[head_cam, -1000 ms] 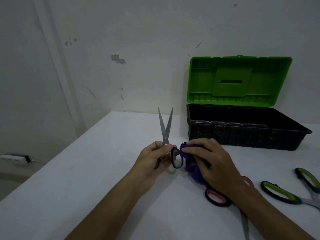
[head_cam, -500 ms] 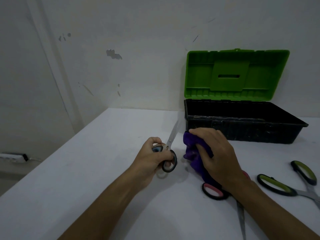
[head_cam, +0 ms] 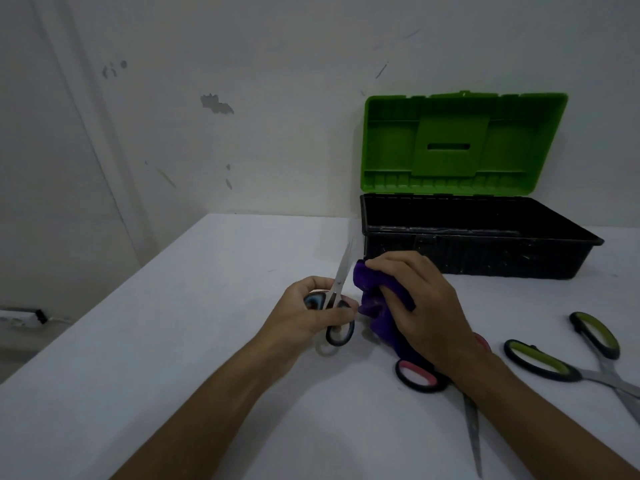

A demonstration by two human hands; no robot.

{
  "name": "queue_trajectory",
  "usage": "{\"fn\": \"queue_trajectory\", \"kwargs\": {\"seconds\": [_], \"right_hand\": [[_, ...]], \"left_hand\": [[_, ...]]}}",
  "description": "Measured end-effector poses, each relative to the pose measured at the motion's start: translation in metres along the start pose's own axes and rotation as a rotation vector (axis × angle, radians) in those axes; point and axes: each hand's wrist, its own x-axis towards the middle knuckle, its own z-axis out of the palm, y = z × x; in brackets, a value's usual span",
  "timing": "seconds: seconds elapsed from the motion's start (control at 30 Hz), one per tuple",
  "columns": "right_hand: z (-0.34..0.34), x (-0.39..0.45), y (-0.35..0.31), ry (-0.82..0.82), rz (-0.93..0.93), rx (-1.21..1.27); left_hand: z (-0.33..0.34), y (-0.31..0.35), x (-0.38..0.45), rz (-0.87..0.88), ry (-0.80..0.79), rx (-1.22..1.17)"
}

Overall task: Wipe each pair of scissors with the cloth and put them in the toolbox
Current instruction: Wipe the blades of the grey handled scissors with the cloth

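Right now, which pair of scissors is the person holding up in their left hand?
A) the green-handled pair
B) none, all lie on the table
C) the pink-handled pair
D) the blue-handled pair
D: the left hand grips the blue-handled scissors, while the pink-handled scissors and green-handled scissors lie on the table.

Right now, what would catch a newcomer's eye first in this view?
The bright green lid of the open toolbox at the back right stands out most. Next, the purple cloth bunched in the right hand, beside the blue-handled scissors gripped by the left hand at table centre.
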Motion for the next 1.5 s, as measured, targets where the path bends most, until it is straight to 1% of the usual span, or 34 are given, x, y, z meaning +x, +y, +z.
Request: {"fn": "queue_trajectory", "kwargs": {"seconds": [0.1, 0.23, 0.37, 0.43, 0.53, 0.6, 0.63, 0.7, 0.77, 0.83, 0.9, 0.97, 1.1, 1.17, 1.3, 1.33, 1.37, 1.43, 1.5], "right_hand": [[0.001, 0.0, 0.0, 0.004, -0.009, -0.012], [0.003, 0.0, -0.001, 0.017, -0.032, -0.029], [0.004, 0.0, -0.004, 0.034, -0.121, -0.056], [0.005, -0.001, -0.007, 0.009, -0.17, -0.068], [0.007, -0.002, -0.005, -0.06, -0.233, -0.133], [0.007, -0.001, 0.001, -0.065, -0.212, -0.185], [0.006, 0.0, 0.005, -0.047, -0.169, -0.209], [0.001, 0.004, 0.008, 0.016, -0.054, -0.232], [-0.002, 0.006, 0.004, 0.073, -0.026, -0.232], [-0.001, 0.004, -0.006, 0.048, -0.14, -0.188], [0.005, -0.001, -0.014, -0.048, -0.262, -0.129], [0.01, -0.003, -0.014, -0.086, -0.289, -0.115], [0.01, 0.001, -0.009, -0.03, -0.298, -0.16], [0.008, 0.002, -0.007, -0.027, -0.281, -0.191], [-0.001, 0.006, 0.01, 0.033, -0.077, -0.268], [-0.005, 0.006, 0.013, 0.055, -0.059, -0.277], [-0.008, 0.005, 0.013, 0.071, -0.078, -0.276], [-0.008, 0.004, 0.002, 0.052, -0.19, -0.24], [-0.003, 0.002, -0.011, -0.045, -0.286, -0.181]], "left_hand": [[0.0, 0.001, -0.002, -0.017, 0.013, -0.029], [0.001, 0.001, -0.004, -0.037, 0.049, 0.019], [0.001, 0.0, -0.005, -0.002, -0.001, 0.053], [0.001, -0.001, -0.005, 0.021, -0.027, 0.085], [0.0, 0.002, -0.007, 0.045, -0.018, 0.121], [-0.003, 0.006, -0.008, 0.048, -0.047, 0.106], [-0.004, 0.007, -0.009, 0.046, -0.057, 0.099], [-0.005, 0.009, -0.009, 0.037, -0.067, 0.094], [-0.004, 0.009, -0.009, 0.025, -0.056, 0.085], [-0.004, 0.007, -0.007, 0.032, -0.028, 0.08], [-0.006, 0.006, -0.007, 0.064, 0.008, 0.114], [-0.007, 0.006, -0.007, 0.104, 0.006, 0.136], [-0.01, 0.01, -0.006, 0.15, -0.03, 0.149], [-0.011, 0.01, -0.006, 0.151, -0.047, 0.158], [-0.012, 0.012, -0.01, 0.093, -0.097, 0.134], [-0.01, 0.013, -0.01, 0.072, -0.1, 0.125], [-0.008, 0.013, -0.01, 0.057, -0.096, 0.116], [-0.005, 0.012, -0.008, 0.055, -0.075, 0.112], [-0.004, 0.009, -0.007, 0.074, -0.039, 0.114]]}}
